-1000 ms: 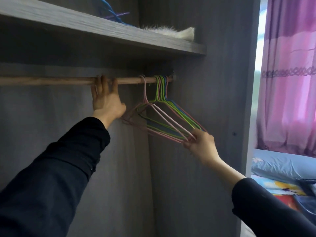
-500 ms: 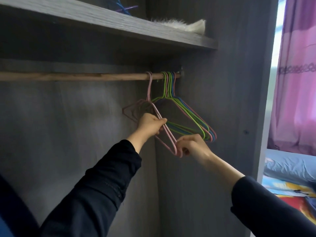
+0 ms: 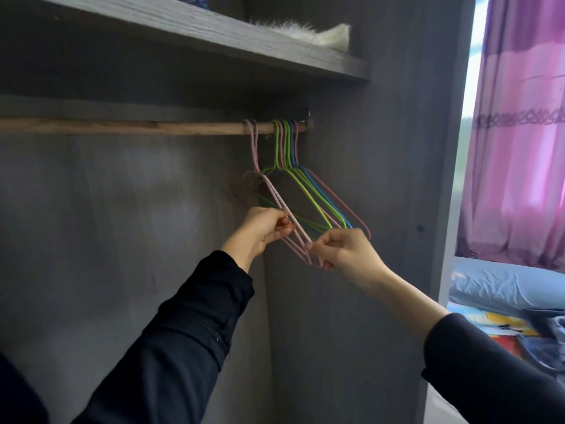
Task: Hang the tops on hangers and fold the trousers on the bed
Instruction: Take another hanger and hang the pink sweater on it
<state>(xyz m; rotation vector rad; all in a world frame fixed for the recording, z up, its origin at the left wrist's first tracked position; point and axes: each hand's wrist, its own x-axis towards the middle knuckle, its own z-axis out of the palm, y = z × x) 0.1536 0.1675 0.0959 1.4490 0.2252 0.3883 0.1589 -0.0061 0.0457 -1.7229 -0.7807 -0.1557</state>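
Inside the wardrobe, both the left hand and the right hand pinched a pink hanger hooked on the rail, so the task looked barely begun, with clothes lying on the bed.

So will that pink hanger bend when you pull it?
Probably light and a bit springy: the pink hanger is thin wire, pinched by the left hand and right hand. It might snag the other hangers bunched beside it.
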